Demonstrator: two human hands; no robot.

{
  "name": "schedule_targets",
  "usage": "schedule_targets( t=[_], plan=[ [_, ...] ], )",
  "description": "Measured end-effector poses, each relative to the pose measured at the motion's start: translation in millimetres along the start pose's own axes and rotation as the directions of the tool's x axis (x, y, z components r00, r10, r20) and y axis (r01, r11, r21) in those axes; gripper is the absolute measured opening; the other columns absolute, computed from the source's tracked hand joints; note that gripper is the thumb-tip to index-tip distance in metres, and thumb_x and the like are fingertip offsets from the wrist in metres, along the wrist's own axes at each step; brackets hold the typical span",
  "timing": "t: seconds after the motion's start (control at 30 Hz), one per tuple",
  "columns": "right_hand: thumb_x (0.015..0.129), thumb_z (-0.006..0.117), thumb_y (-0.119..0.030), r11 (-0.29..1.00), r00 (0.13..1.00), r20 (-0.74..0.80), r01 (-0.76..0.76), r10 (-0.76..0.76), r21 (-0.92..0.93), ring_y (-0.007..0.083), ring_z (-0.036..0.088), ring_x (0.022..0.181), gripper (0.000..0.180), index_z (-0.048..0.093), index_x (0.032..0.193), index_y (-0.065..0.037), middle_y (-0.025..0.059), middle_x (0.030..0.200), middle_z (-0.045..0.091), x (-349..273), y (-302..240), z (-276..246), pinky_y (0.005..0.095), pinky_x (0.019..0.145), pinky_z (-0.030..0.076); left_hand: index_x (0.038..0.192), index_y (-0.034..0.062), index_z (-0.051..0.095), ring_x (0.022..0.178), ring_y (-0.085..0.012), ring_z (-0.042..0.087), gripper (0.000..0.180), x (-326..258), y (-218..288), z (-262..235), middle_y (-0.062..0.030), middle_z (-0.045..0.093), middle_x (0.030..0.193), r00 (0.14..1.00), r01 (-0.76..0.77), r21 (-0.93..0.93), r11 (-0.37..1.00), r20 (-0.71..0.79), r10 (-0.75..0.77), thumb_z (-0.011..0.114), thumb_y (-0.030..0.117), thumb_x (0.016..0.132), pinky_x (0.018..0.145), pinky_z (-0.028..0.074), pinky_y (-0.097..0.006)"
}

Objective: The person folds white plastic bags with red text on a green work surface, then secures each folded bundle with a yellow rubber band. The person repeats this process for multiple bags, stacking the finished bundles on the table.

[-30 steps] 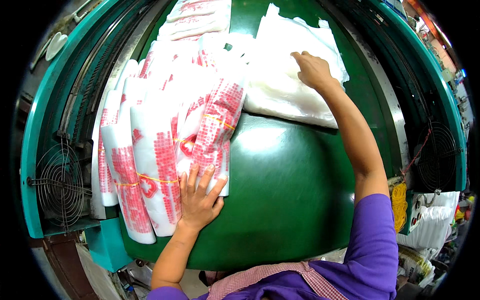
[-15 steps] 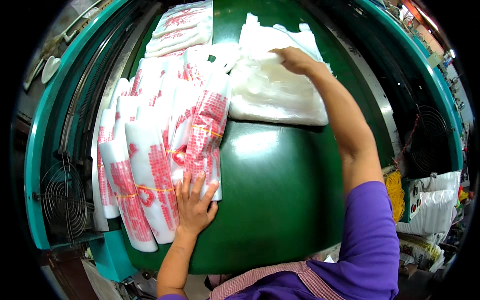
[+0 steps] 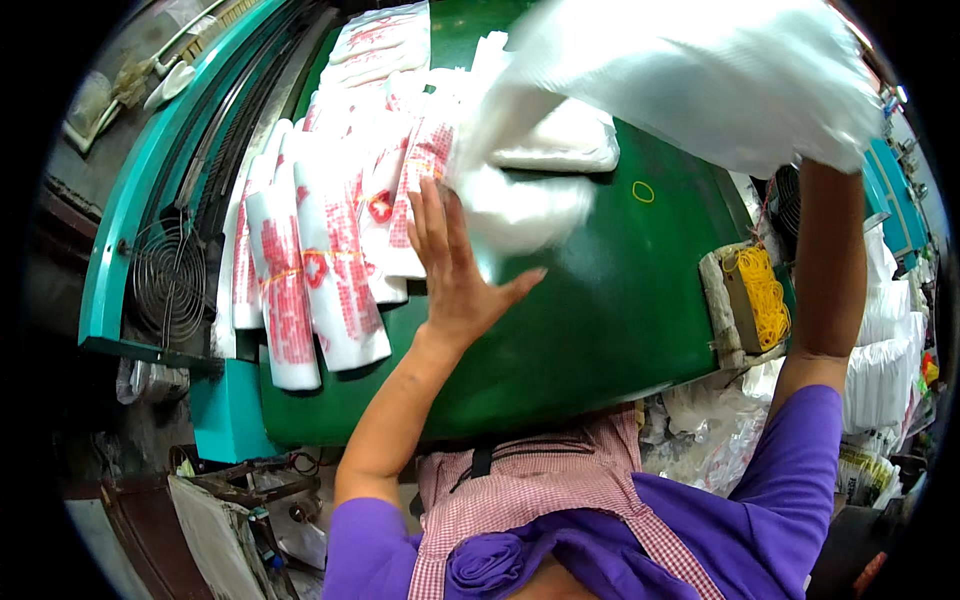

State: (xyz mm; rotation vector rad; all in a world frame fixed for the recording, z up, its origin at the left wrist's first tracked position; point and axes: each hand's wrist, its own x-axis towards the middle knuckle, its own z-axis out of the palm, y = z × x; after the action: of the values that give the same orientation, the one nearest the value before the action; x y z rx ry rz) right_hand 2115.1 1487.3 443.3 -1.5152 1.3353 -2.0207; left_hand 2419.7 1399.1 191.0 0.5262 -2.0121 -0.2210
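My left hand (image 3: pixel 452 262) is open, fingers spread and thumb out, over the green table surface beside the printed bundles. White plastic bags (image 3: pixel 690 85) are lifted high at the upper right, partly blurred. My raised right arm ends at them; the hand itself is covered by the plastic, which hangs from it. A blurred lower white part (image 3: pixel 525 208) swings near my left fingertips. Rolled white plastic bag bundles (image 3: pixel 335 290) with red print lie in a row at the left, several circled by yellow rubber bands. Behind the lifted plastic rests a white bag stack (image 3: pixel 565 140).
The green table (image 3: pixel 560 335) has metal side rails. A loose yellow rubber band (image 3: pixel 643 191) lies on it. More yellow bands (image 3: pixel 762 297) hang on a box at the right edge. Flat printed bags (image 3: pixel 385 40) lie at the far left. A wire fan guard (image 3: pixel 168 278) stands left.
My right arm has swung right and up, raising white plastic off the stack. My left hand has left the bundles and opened toward it. The view has shifted, showing the loose band.
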Motion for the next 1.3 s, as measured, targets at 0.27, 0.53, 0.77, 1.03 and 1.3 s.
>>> schedule_targets(
  t=[0.27, 0.53, 0.77, 1.03, 1.3],
  plan=[
    [0.088, 0.057, -0.018, 0.985, 0.985, -0.051, 0.169, -0.167, 0.033, 0.0273, 0.051, 0.109, 0.047, 0.041, 0.129, -0.002, 0.0138, 0.125, 0.048, -7, -33, 63, 0.0473, 0.094, 0.043, 0.117, -0.0019, 0.054, 0.085, -0.0150, 0.062, 0.039, 56, 34, -66, -0.0084, 0.066, 0.092, 0.825, 0.487, -0.778, 0.396, 0.261, -0.501, 0.070, 0.003, 0.082, 0.076, 0.051, -0.030],
    [0.090, 0.060, -0.024, 0.670, 0.921, 0.233, -0.041, 0.314, -0.741, 0.0289, 0.052, 0.120, 0.038, 0.056, 0.124, -0.007, 0.0165, 0.126, 0.056, -149, 191, 51, 0.0457, 0.101, 0.041, 0.117, -0.0068, 0.053, 0.086, -0.0142, 0.060, 0.035, -89, -22, -29, -0.0100, 0.063, 0.103, 0.451, 0.855, -0.513, 0.074, 0.668, -0.592, 0.061, 0.002, 0.083, 0.080, 0.050, -0.028],
    [0.095, 0.045, -0.044, 0.248, 0.900, 0.307, 0.236, 0.308, -0.940, 0.0300, 0.021, 0.141, 0.046, 0.046, 0.138, -0.027, 0.0045, 0.150, 0.031, -281, 235, 31, 0.0556, 0.112, 0.014, 0.144, -0.0049, 0.020, 0.099, -0.0170, 0.058, 0.079, -110, -3, -62, -0.0140, 0.061, 0.110, 0.378, 0.924, -0.335, 0.184, 0.728, -0.573, 0.063, -0.001, 0.078, 0.087, 0.047, -0.030],
    [0.096, 0.031, -0.054, 0.158, 0.886, 0.421, 0.396, 0.195, -0.905, 0.0262, 0.017, 0.143, 0.048, 0.034, 0.142, -0.041, -0.0015, 0.153, 0.025, -275, 271, 21, 0.0530, 0.114, 0.011, 0.144, -0.0047, 0.021, 0.106, -0.0200, 0.057, 0.074, -117, 4, -73, -0.0184, 0.058, 0.119, 0.296, 0.949, -0.293, 0.113, 0.716, -0.632, 0.060, 0.000, 0.082, 0.094, 0.045, -0.033],
    [0.091, 0.058, -0.040, 0.608, 0.970, 0.235, 0.149, 0.064, -0.780, 0.0315, 0.029, 0.137, 0.052, 0.046, 0.138, -0.022, 0.0131, 0.149, 0.031, -265, 231, 15, 0.0464, 0.110, 0.025, 0.141, -0.0085, 0.025, 0.089, -0.0239, 0.066, 0.064, -124, 2, -75, -0.0194, 0.061, 0.113, 0.320, 0.937, -0.338, 0.091, 0.722, -0.613, 0.053, -0.001, 0.084, 0.080, 0.054, -0.032]
  ],
)
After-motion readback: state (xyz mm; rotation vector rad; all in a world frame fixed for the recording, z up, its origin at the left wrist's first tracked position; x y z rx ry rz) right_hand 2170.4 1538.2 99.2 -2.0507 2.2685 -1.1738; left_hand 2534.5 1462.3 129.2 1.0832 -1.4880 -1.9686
